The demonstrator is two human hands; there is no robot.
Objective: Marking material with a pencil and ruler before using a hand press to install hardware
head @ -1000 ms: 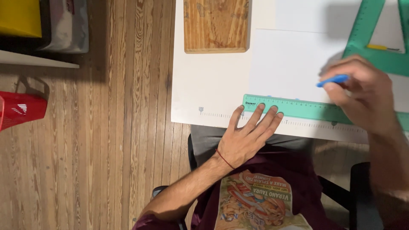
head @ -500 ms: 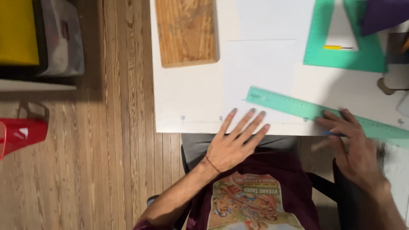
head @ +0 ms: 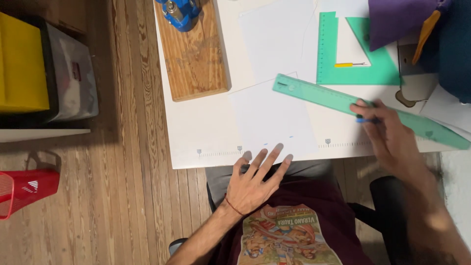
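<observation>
Seen from the head camera, the long green ruler (head: 368, 111) lies slantwise across the white table (head: 196, 137), its left end over a sheet of white paper (head: 272, 120) and its right end running toward the table's right edge. The right hand (head: 392, 142) rests on the ruler's middle stretch, fingers curled around a blue pen (head: 365, 119) and pressing down on the ruler's near edge. The left hand (head: 257, 181) is well apart from the ruler, at the table's near edge; it lies flat with fingers spread wide and holds nothing, the fingertips just touching the paper's lower margin. Behind the ruler sits a green set square (head: 343, 68), and to the left a wooden board (head: 194, 54).
</observation>
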